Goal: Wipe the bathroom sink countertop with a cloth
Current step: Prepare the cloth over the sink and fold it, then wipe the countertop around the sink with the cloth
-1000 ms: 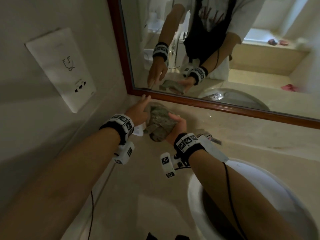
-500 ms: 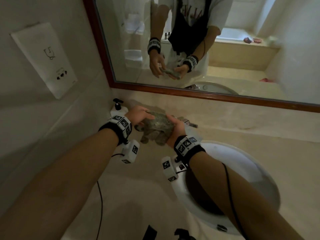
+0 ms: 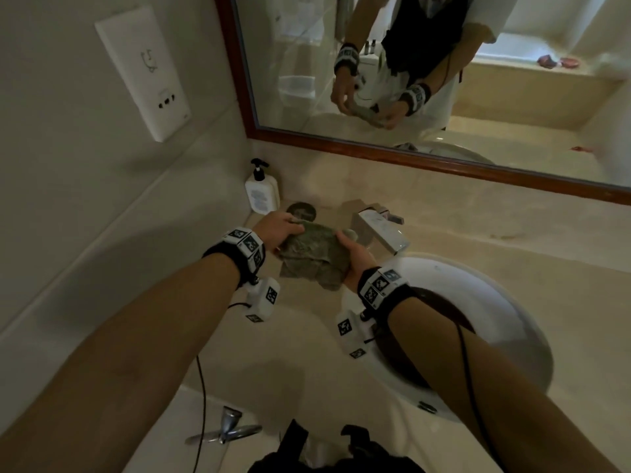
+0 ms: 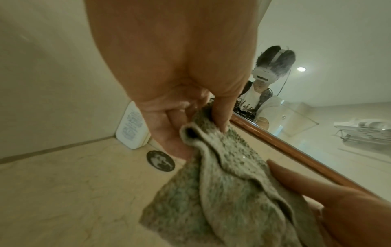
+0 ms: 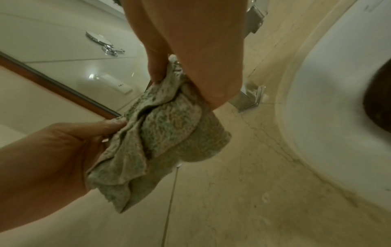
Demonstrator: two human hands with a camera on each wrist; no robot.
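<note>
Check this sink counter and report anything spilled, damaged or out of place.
Nothing stands out. The soap bottle stands upright in the corner, beside a dark round disc lying flat on the countertop. Both hands, left hand and right hand, hold the bunched cloth above it.

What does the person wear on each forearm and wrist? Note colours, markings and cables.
Both forearms are bare, with no sleeves showing. The left hand and right hand are gloveless. Each wrist carries a black band set with white squares printed with black block-pattern markers, and a white camera unit with similar markers hangs beneath. A thin black cable trails along each forearm.
</note>
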